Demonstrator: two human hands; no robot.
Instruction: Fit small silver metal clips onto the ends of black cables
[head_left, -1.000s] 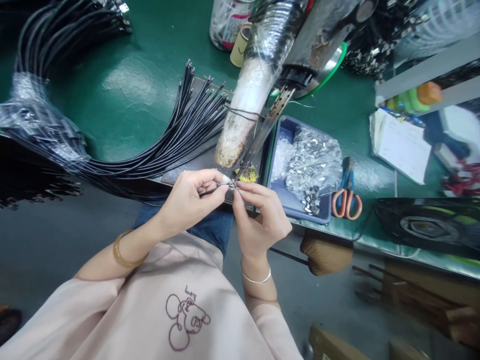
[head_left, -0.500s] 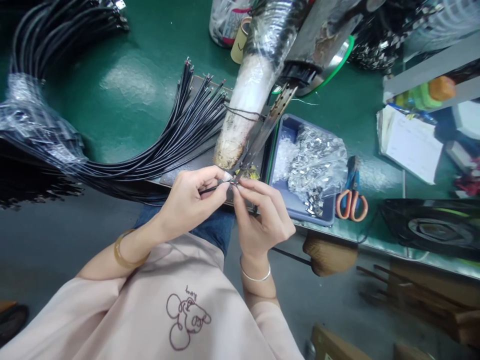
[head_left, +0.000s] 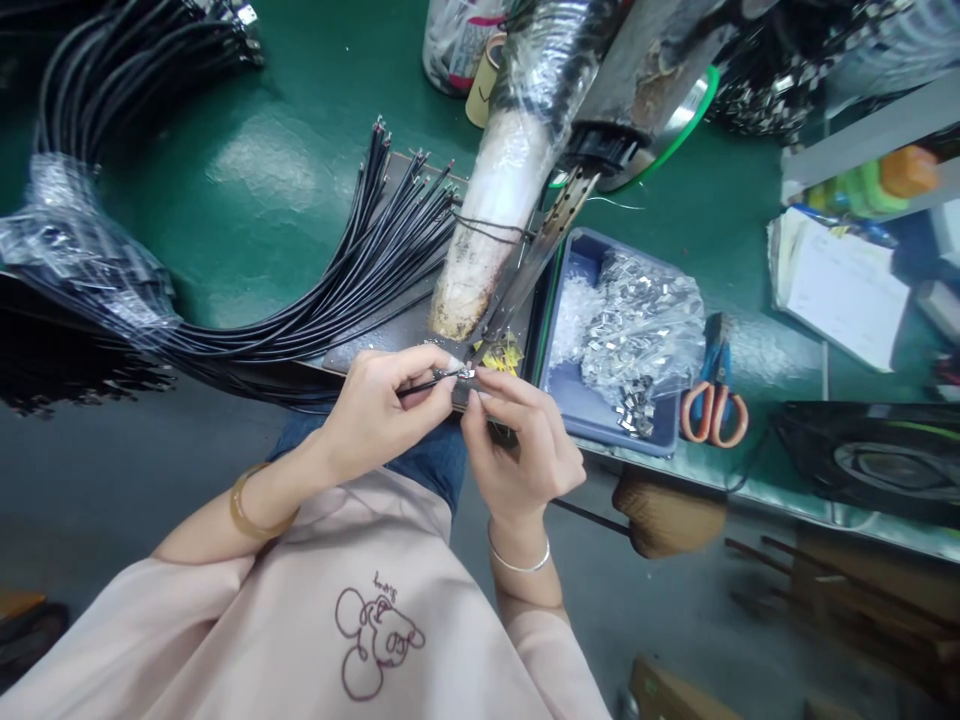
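Note:
My left hand (head_left: 394, 400) pinches a black cable (head_left: 418, 386) between thumb and fingertips. A small silver metal connector (head_left: 466, 373) sits at the cable's end, just past those fingertips. Close by on the right, my right hand (head_left: 525, 430) has its thumb and index finger slightly apart beside the connector, with nothing seen between them. Right above both hands, a soldering iron (head_left: 559, 215) points down, its thin tip near the connector. Beside the iron slants a pale tube (head_left: 487, 215) wrapped in clear film.
A bundle of black cables (head_left: 300, 325) fans over a dark board from the left. On the right stands a blue tray (head_left: 645, 438) with bagged metal connectors; orange-handled scissors (head_left: 714, 410) lie beside it. Yellow bits (head_left: 504, 353) lie under the iron. Papers (head_left: 844, 285) are farther right.
My right fingertips have parted and drawn slightly down from the cable end, so the silver connector now shows. The cable end has dropped a little below the iron's tip.

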